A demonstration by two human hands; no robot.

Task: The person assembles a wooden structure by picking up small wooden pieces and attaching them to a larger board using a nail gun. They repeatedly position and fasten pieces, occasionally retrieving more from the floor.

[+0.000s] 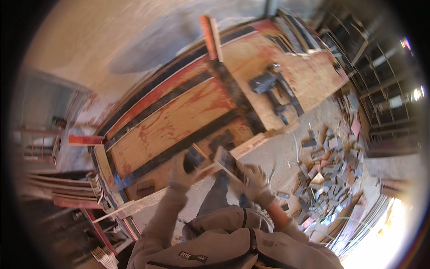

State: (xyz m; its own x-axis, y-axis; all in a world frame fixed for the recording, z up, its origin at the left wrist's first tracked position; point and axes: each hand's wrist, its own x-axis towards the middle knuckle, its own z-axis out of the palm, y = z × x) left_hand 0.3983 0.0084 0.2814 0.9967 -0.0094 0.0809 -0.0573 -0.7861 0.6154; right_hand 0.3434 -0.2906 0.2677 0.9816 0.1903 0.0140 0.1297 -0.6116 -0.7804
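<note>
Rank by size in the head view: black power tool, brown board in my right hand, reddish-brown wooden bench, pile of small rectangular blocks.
1. Wooden bench
2. Block pile
3. Power tool
4. Brown board

Blur leaves the dark piece [192,160] in the left hand [179,174] unidentifiable, and the right hand's [256,183] finger placement around the wooden block [229,162] unclear. The black tool [263,83] is smeared beyond naming. The lower edge crops the grey jacket [215,249]; many floor scraps [326,181] are too small to tell.
</note>
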